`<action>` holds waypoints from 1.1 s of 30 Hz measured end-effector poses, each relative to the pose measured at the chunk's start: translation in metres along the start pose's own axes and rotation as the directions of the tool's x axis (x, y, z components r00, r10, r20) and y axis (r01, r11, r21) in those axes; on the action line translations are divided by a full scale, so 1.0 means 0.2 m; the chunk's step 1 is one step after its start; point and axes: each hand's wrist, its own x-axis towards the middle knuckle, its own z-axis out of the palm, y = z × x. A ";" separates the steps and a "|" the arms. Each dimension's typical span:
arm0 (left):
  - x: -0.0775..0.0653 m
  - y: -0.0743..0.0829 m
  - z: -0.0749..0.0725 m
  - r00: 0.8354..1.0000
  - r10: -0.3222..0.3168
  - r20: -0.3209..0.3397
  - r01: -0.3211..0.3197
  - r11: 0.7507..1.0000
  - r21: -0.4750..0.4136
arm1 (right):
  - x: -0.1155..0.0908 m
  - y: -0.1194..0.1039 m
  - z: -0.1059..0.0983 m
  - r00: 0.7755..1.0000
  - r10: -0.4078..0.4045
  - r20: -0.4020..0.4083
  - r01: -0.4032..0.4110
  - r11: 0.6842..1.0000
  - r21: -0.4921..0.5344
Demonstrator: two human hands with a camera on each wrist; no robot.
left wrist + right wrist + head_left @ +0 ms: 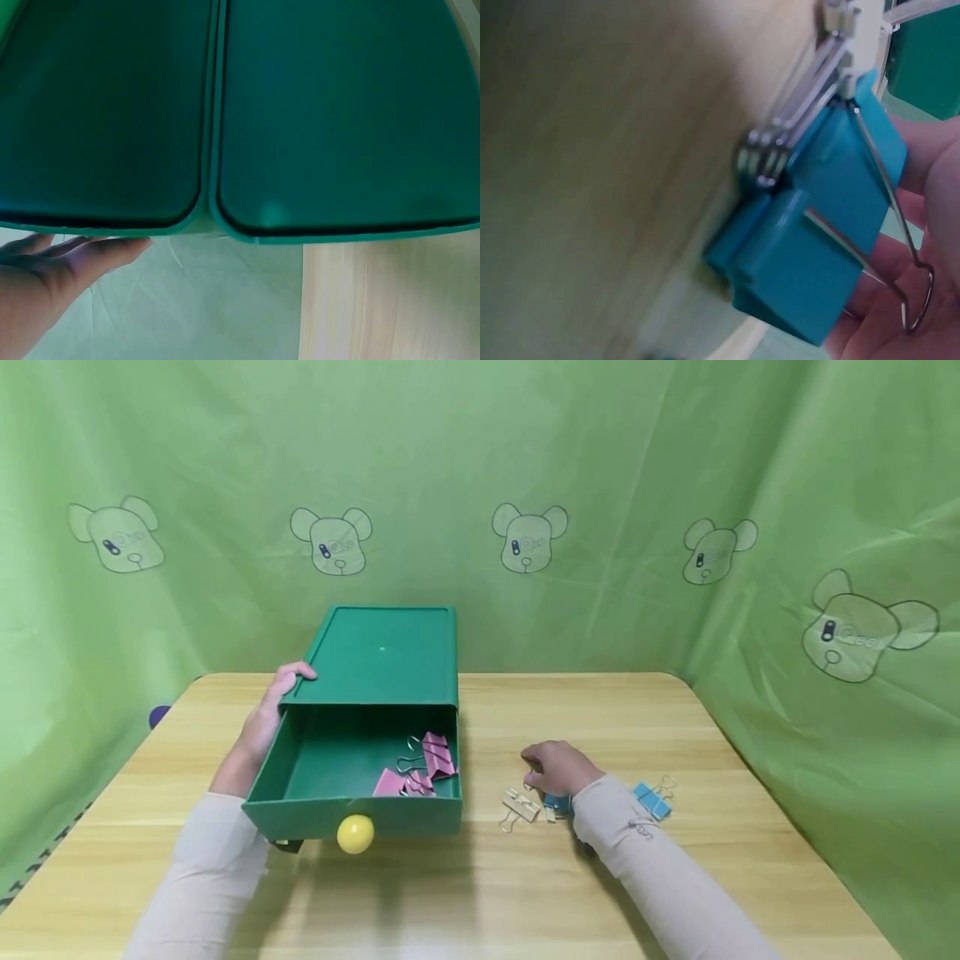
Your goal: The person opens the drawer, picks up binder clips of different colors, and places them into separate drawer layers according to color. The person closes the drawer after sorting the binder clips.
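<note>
A green drawer box [382,652] stands on the table with its drawer [352,817] pulled out. Several pink binder clips [438,756] lie in the drawer's right part. My left hand [258,722] rests against the box's left side, fingertips at its top edge; the left wrist view shows the hand [49,281] with extended fingers beside the green panels. My right hand [562,767] is low among clips on the table, thumb and index finger close together. A blue binder clip [810,240] lies by its palm, touching a white clip [866,34]. Whether the fingers pinch anything is unclear.
A cream-coloured binder clip [522,805] lies left of the right hand, and another blue clip [652,800] lies right of the wrist. The drawer's yellow knob [355,834] sticks out toward the front. Green curtains [420,460] enclose the wooden table [525,893].
</note>
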 end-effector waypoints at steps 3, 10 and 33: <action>0.00 0.00 -0.01 1.000 0.013 -0.003 -0.013 1.000 -0.007 | 0.01 -0.01 0.00 1.000 0.001 0.000 -0.001 1.000 0.006; -0.03 -0.03 -0.01 1.000 -0.001 0.006 0.001 1.000 0.003 | 0.00 -0.01 0.00 0.998 0.050 0.037 -0.050 0.999 0.001; -0.01 -0.02 0.00 1.000 0.026 0.000 -0.026 1.000 0.002 | 0.03 0.01 -0.06 0.994 0.054 0.093 -0.054 0.999 -0.003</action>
